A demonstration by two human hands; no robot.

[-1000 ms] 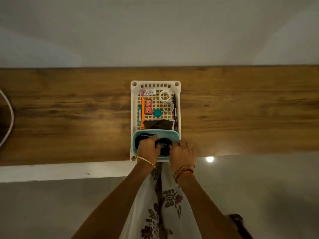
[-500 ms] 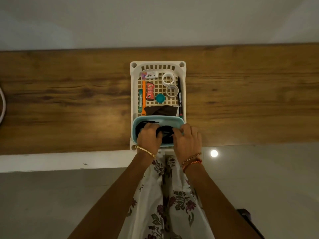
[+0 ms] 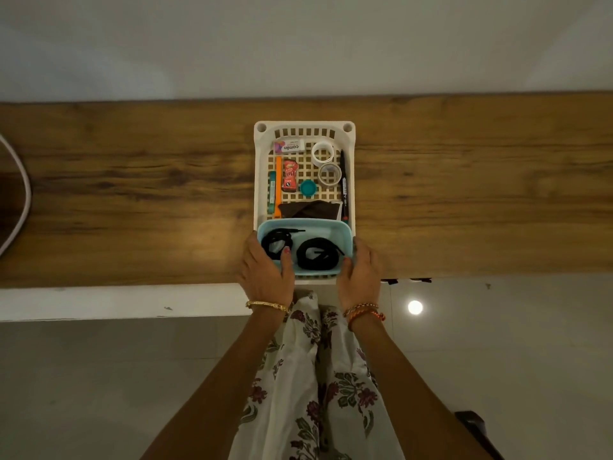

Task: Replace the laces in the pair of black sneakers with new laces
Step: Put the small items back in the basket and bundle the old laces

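A light blue tub (image 3: 326, 227) sits in the near end of a white lattice basket (image 3: 349, 137) on a wooden shelf. Two coiled black laces lie in the tub, one on the left (image 3: 278, 242) and one on the right (image 3: 316, 257). My left hand (image 3: 265, 273) grips the tub's left side, thumb over the near rim between the coils. My right hand (image 3: 360, 273) grips its right side, fingers round the outside. No sneakers are in view.
The basket also holds two tape rolls (image 3: 323, 152), a black marker (image 3: 343, 184), a teal cap (image 3: 308, 187), an orange-handled tool (image 3: 278, 185), a red packet (image 3: 290, 176) and dark cloth (image 3: 311, 210). A white cable (image 3: 25, 200) curves at far left. A tiled floor lies below the shelf edge.
Both hands came out of the tub, off the laces, and moved apart to grip its left and right sides. The view shifted a little.
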